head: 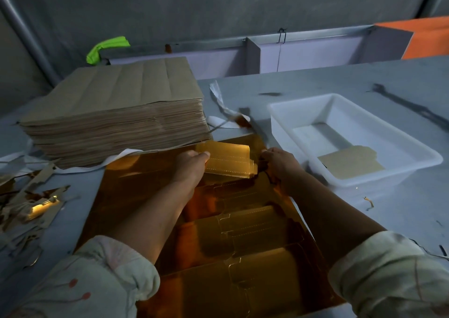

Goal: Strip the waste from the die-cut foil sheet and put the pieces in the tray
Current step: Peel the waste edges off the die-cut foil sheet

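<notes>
My left grip pinches a gold piece, lifted off the foil sheet at the table's near edge. My right grip holds that sheet. Next, I think, the piece must go to the tray.

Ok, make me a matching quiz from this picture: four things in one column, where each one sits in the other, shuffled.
Things:
1 tray
2 brown stack
3 foil piece
4 scraps

Places:
A pinched in the left hand
B near left edge of the table
C right of the foil sheet
D behind the foil sheet, on the left

Pairs: 1-C, 2-D, 3-A, 4-B
</notes>
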The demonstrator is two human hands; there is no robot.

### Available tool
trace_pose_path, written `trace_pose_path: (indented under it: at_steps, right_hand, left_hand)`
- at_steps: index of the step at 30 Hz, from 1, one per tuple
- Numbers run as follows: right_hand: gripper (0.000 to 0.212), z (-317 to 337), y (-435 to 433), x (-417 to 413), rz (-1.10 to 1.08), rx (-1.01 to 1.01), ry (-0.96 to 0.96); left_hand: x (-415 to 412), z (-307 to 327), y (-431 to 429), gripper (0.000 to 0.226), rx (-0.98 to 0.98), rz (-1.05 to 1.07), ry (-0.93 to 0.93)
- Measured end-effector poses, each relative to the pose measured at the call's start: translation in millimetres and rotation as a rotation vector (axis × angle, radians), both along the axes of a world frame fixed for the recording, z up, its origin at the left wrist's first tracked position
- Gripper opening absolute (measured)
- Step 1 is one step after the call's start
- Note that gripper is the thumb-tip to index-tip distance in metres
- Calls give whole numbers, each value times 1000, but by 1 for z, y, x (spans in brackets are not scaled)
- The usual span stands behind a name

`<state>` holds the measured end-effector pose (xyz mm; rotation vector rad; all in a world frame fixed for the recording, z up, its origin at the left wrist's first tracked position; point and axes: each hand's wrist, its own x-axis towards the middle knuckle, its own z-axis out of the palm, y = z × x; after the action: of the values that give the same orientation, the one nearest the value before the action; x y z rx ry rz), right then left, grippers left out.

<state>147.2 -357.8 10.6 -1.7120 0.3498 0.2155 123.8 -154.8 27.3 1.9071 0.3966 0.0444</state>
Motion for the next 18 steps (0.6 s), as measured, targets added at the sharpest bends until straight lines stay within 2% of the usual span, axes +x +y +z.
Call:
trace_pose_path:
  at_steps: [8,11,15,18]
  right_hand:
    - [15,3,0,0,0,-85,-26]
    - [14,3,-1,-2,-13,12,-13]
    - [20,4,-1,-3,39,-83,-49]
    - [15,3,-1,-3,26,-80,-75]
  left_hand:
    - [-1,2,17,20,-63,85,14]
    - [0,3,26,16,-44,115,17]
    - [0,2,48,16,-3,177,42]
    - [0,-1,69,16,23,255,58]
